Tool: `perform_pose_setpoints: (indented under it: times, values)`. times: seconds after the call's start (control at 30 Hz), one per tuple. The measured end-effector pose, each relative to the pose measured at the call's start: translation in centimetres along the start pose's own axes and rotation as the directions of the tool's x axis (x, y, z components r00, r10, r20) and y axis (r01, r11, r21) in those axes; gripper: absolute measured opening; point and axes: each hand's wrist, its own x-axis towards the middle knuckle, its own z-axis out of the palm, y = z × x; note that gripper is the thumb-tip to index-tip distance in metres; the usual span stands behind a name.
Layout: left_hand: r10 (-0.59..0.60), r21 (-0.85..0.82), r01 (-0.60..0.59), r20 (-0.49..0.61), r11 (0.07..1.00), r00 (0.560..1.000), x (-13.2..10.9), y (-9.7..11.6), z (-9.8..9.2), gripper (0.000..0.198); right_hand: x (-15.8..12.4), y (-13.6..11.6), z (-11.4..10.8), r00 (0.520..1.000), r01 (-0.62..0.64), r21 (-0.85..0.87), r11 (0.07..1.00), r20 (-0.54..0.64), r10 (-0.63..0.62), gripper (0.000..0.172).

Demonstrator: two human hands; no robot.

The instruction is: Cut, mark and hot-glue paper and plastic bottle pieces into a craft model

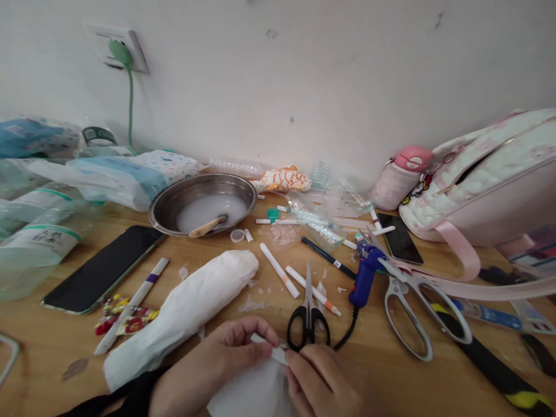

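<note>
My left hand [217, 362] and my right hand [321, 379] meet at the near edge of the table, both pinching the top edge of a sheet of white tissue paper [256, 394] that hangs down between them. Just behind the left hand lies a long bundle wrapped in white paper [186, 310], slanting up to the right. Small black-handled scissors [309, 318] lie closed right beyond my fingertips, touching neither hand.
A steel bowl [174, 200] of milky liquid holds a wooden stick. A black phone [102, 269], white paper rolls [278, 270], a blue glue gun [365, 273], large grey scissors [408, 307], a second phone [399, 238] and a pink bag [490, 179] crowd the wooden table [434, 382].
</note>
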Motion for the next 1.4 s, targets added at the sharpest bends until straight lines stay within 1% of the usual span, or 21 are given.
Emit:
perform_pose_setpoints:
  times: [0.07,0.1,0.13,0.2,0.27,0.3,0.33,0.37,0.4,0.43,0.5,0.6,0.67,0.77,0.87,0.97,1.03,1.1,1.2,1.3,1.4]
  values:
    - [0.02,0.039,-0.021,0.025,0.999,0.999,0.1,-0.3,-0.2,0.024,0.3,0.0,-0.2,0.991,-0.131,0.173,0.976,0.042,0.125,0.019]
    - [0.046,0.049,-0.047,0.035,0.998,0.998,0.2,-0.4,-0.2,0.024,0.6,0.1,-0.4,0.972,-0.234,0.286,0.929,0.106,0.212,0.019]
    - [0.083,0.062,-0.085,0.041,0.994,0.996,0.2,-0.5,-0.3,0.023,0.8,0.1,-0.5,0.934,-0.353,0.385,0.853,0.201,0.295,0.018]
    - [0.174,0.117,-0.179,0.055,0.977,0.983,0.0,-0.6,-0.3,0.021,1.2,0.1,-0.9,0.818,-0.57,0.475,0.67,0.405,0.409,0.017]
    - [0.244,0.199,-0.255,0.075,0.946,0.967,-0.1,-0.5,-0.4,0.019,1.6,0.1,-1.2,0.675,-0.735,0.443,0.513,0.548,0.494,0.016]
    - [0.254,0.226,-0.267,0.084,0.937,0.963,-0.2,-0.5,-0.4,0.018,1.7,0.1,-1.3,0.607,-0.794,0.419,0.441,0.602,0.519,0.016]
    - [0.245,0.236,-0.258,0.083,0.937,0.966,-0.3,-0.4,-0.3,0.019,1.7,0.2,-1.4,0.554,-0.832,0.409,0.375,0.647,0.525,0.016]
    - [0.219,0.233,-0.23,0.076,0.945,0.973,-0.4,-0.3,-0.3,0.022,1.8,0.2,-1.4,0.518,-0.855,0.409,0.319,0.682,0.516,0.014]
    - [0.188,0.221,-0.198,0.065,0.955,0.98,-0.4,-0.3,-0.2,0.024,1.8,0.2,-1.5,0.498,-0.867,0.414,0.276,0.712,0.495,0.013]
    - [0.161,0.205,-0.169,0.054,0.964,0.985,-0.5,-0.2,-0.2,0.025,1.8,0.3,-1.5,0.491,-0.871,0.424,0.248,0.737,0.465,0.01]
    - [0.124,0.18,-0.127,0.028,0.975,0.992,-0.5,0.0,0.0,0.025,1.9,0.3,-1.6,0.504,-0.864,0.451,0.224,0.767,0.397,0.008]
    - [0.093,0.18,-0.09,-0.005,0.979,0.996,-0.5,0.3,0.4,0.024,2.0,0.2,-1.6,0.514,-0.857,0.466,0.219,0.791,0.331,0.009]
    - [0.077,0.166,-0.072,-0.024,0.984,0.997,-0.4,0.6,0.5,0.03,2.0,0.1,-1.7,0.526,-0.85,0.474,0.229,0.784,0.329,0.012]
    - [0.088,0.134,-0.086,-0.013,0.987,0.996,-0.3,0.6,0.4,0.038,1.9,0.0,-1.4,0.536,-0.844,0.485,0.228,0.762,0.364,0.015]
    - [0.068,0.086,-0.069,0.008,0.994,0.998,-0.3,0.3,0.1,0.036,1.5,-0.2,-0.8,0.571,-0.818,0.539,0.2,0.723,0.389,0.021]
    - [0.054,0.058,-0.054,0.001,0.997,0.999,-0.2,0.0,0.0,0.035,0.9,-0.4,0.1,0.599,-0.796,0.583,0.165,0.718,0.355,0.025]
    - [0.058,0.088,-0.061,0.03,0.994,0.998,-0.2,0.0,0.1,0.035,0.5,-0.5,0.6,0.602,-0.794,0.59,0.144,0.732,0.318,0.028]
    - [0.062,0.119,-0.072,0.085,0.99,0.994,-0.3,0.0,0.2,0.036,0.2,-0.5,1.0,0.61,-0.786,0.608,0.113,0.732,0.303,0.033]
    - [0.058,0.129,-0.075,0.135,0.989,0.989,-0.6,0.0,0.3,0.036,0.1,-0.6,1.1,0.611,-0.769,0.639,0.028,0.72,0.329,0.037]
    - [0.054,0.221,-0.082,0.13,0.972,0.99,-0.8,-0.1,0.3,0.037,0.4,-0.7,0.9,0.586,-0.774,0.631,-0.055,0.747,0.313,0.038]
    - [0.119,0.36,-0.145,0.094,0.922,0.988,-0.7,-0.2,0.0,0.039,0.5,-1.0,0.9,0.581,-0.777,0.624,-0.078,0.761,0.289,0.042]
